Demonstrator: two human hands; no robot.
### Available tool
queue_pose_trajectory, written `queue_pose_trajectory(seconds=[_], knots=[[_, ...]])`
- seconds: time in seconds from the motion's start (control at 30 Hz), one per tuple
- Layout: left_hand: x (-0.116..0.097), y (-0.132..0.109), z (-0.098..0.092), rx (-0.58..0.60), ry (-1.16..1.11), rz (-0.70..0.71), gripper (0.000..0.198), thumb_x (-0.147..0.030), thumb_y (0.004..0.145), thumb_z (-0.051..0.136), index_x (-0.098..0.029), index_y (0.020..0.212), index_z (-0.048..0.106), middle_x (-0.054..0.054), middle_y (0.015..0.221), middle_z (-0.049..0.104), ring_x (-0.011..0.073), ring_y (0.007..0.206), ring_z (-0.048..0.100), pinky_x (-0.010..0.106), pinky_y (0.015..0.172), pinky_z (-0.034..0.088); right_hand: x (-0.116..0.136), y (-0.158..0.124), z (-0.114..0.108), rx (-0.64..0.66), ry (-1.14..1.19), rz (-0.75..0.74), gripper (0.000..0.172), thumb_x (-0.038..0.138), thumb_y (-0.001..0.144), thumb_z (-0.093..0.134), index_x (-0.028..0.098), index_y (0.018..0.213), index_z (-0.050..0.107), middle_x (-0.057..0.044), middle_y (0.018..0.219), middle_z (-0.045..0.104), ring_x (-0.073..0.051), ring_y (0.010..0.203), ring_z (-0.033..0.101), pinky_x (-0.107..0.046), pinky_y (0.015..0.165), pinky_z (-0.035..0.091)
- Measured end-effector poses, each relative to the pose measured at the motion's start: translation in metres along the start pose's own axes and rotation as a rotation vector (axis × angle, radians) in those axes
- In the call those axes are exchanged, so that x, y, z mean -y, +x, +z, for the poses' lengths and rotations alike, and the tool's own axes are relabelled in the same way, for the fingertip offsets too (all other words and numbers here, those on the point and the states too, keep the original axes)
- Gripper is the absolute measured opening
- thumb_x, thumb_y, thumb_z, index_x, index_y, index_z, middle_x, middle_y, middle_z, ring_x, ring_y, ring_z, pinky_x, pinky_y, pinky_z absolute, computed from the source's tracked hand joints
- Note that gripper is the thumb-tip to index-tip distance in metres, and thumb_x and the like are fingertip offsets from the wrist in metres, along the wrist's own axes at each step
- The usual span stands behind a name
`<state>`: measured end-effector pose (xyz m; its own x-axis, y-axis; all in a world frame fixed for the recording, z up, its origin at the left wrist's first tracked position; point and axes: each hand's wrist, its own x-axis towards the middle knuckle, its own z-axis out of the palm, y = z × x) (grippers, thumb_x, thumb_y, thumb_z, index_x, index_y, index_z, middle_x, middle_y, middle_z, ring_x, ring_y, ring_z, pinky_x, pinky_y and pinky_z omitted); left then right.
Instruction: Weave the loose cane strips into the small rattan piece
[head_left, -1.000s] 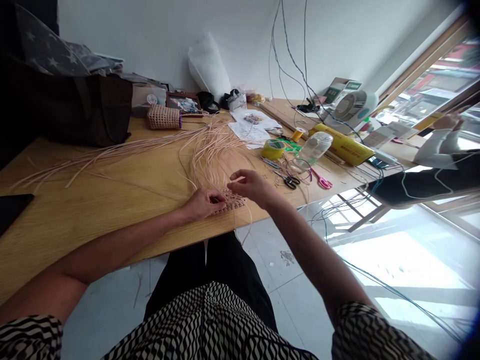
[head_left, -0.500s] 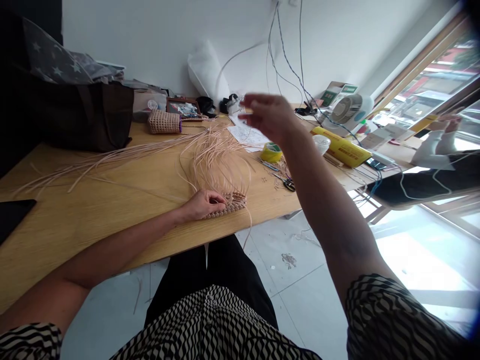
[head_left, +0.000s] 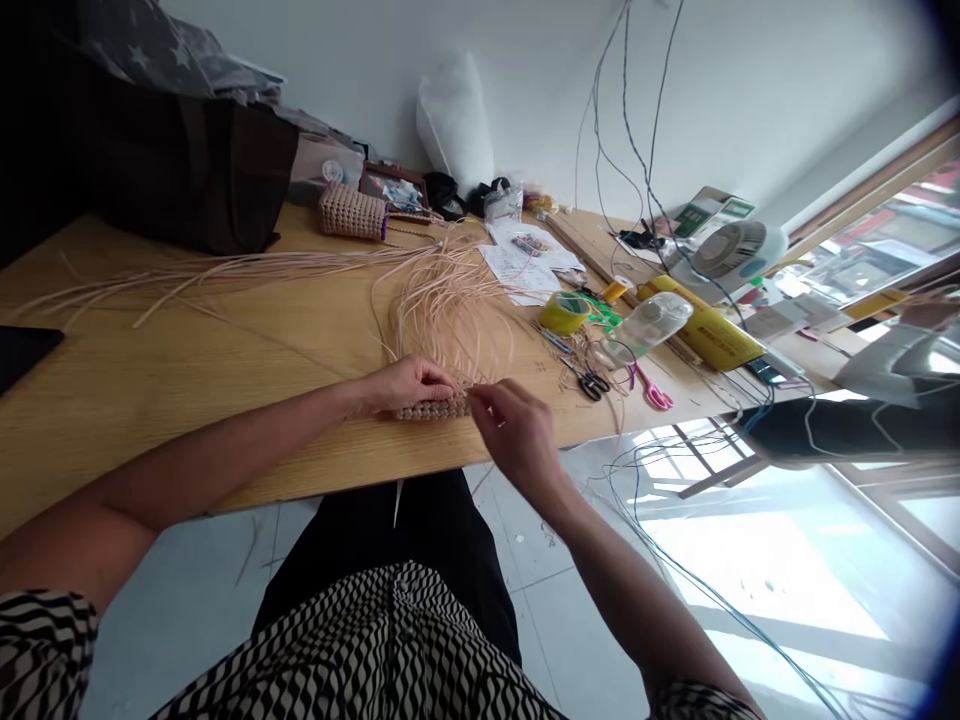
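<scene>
A small woven piece [head_left: 433, 409] of pinkish-tan strands lies near the table's front edge. My left hand [head_left: 411, 385] is closed over its upper left part, with thumb and fingers pinched on the weave. At its right end my right hand [head_left: 517, 425] is closed in a pinch; what sits between those fingertips is too small to make out, though strands run close by. Long loose strands [head_left: 442, 300] fan out from the piece toward the back and sweep left over the wooden table [head_left: 187, 400].
A finished-looking woven pouch [head_left: 352, 212] and a dark bag [head_left: 225, 180] stand at the back left. To the right are yellow tape [head_left: 564, 313], black-handled scissors [head_left: 592, 385], pink scissors [head_left: 656, 390], a clear plastic container [head_left: 652, 325] and a fan [head_left: 739, 250]. Another person's sleeve [head_left: 877, 355] shows far right.
My right hand has come down from above the table to the right end of the woven piece, and its fingers have closed. The left hand stays on the weave. The view has shifted slightly.
</scene>
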<state>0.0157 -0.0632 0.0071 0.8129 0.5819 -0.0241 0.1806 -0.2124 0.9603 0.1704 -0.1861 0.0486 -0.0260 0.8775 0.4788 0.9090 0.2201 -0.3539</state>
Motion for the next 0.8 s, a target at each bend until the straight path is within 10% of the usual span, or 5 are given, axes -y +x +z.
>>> queue_pose_trajectory(seconds=[0.2,0.8], knots=[[0.002,0.002,0.000,0.039,0.024,0.086,0.025,-0.034,0.079,0.057,-0.013,0.085,0.071,0.004,0.086,0.070,0.0140,0.081,0.062,0.023,0.076,0.046,0.007,-0.009,0.032,0.210,-0.336,0.040,0.021,0.024,0.092,0.042,0.019,0.090,0.063,-0.005,0.081,0.065,-0.014,0.067,0.058,-0.024,0.052,0.025],[-0.001,0.000,0.007,-0.058,0.078,0.022,0.023,-0.032,0.071,0.061,-0.010,0.067,0.066,-0.002,0.057,0.056,0.0070,0.053,0.045,0.018,0.050,0.033,0.041,-0.040,0.058,0.330,-0.134,-0.131,0.013,0.025,0.089,0.046,0.017,0.081,0.054,-0.001,0.077,0.063,-0.012,0.064,0.058,-0.025,0.051,0.025]])
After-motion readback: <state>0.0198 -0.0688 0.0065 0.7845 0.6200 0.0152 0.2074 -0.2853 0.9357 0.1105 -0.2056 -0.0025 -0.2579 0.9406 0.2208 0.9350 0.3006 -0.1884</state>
